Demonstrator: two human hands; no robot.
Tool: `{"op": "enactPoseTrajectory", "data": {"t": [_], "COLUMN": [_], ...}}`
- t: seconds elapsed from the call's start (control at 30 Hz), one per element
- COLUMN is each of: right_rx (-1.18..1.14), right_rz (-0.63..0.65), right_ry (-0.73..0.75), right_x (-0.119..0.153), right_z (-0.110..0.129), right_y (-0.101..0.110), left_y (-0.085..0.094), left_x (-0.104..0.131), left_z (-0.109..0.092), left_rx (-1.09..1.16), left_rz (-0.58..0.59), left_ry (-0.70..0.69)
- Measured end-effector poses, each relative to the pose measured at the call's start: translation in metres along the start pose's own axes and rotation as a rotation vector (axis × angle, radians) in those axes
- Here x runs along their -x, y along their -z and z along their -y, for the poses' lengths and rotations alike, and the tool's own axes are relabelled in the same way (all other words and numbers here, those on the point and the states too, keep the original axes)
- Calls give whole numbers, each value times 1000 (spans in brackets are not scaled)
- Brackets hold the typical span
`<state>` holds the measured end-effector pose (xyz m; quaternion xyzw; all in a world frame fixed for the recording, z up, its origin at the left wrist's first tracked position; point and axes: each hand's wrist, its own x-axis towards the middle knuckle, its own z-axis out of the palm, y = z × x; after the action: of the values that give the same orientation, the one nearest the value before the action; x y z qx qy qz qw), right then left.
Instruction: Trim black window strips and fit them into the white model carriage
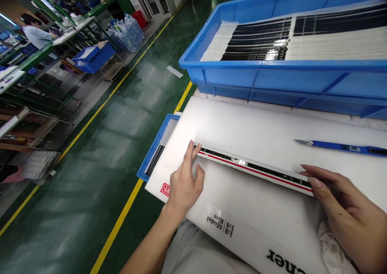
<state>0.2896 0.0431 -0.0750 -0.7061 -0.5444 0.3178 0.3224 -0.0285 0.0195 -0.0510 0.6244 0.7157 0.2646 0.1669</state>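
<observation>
A long, narrow model train carriage [250, 169], white with a red stripe and a dark window band, stretches between my hands over a white foam board. My left hand [186, 181] has its fingertips at the carriage's left end, with the thumb held apart below. At the opposite end, my right hand [341, 201] pinches the carriage between thumb and fingers. A blue craft knife [341, 146] lies behind it on the foam, blade pointing left.
The foam board [242, 122] bears printed lettering along its near side. Behind it stands a large blue bin [256, 74] packed with rows of dark-and-white strips. A smaller blue tray [152, 153] sits lower left. Workbenches and a seated person [38, 34] are across the green floor.
</observation>
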Motion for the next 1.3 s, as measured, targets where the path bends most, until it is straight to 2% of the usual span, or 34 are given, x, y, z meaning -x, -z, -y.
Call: {"op": "enactPoseTrajectory", "data": {"t": [0.1, 0.2, 0.23, 0.33, 0.47, 0.63, 0.8, 0.9, 1.0, 1.13, 1.3], "right_rx": [-20, -21, 12, 163, 178, 185, 308, 358, 383, 397, 422], "right_rz": [17, 100, 155, 277, 296, 270, 290, 335, 363, 364, 313], "right_ry": [15, 126, 199, 429, 603, 661, 670, 694, 698, 722, 784], "right_x": [-1, -8, -12, -25, -38, -38, -34, -32, -27, -21, -18], "right_z": [-1, -12, -18, -35, -44, -31, -15, -2, 18, 55, 103], "right_y": [1, 3, 4, 9, 16, 16, 9, 12, 22, 39, 63], "left_y": [8, 18, 20, 24, 22, 19, 7, 8, 25, 64, 110], "left_x": [-8, -25, -32, -47, -43, -27, -25, -30, -33, -31, -17], "left_z": [4, 13, 16, 24, 22, 10, -7, -19, -30, -44, -56], "left_rx": [81, 40, 11, 76, 209, 454, 759, 916, 1007, 1052, 1053], "left_rz": [2, -141, -127, -1, 49, 22, 4, -48, -52, -71, -219], "left_ry": [-3, 81, 121, 123, 78, -1, 109, 145, 99, -17, -285]}}
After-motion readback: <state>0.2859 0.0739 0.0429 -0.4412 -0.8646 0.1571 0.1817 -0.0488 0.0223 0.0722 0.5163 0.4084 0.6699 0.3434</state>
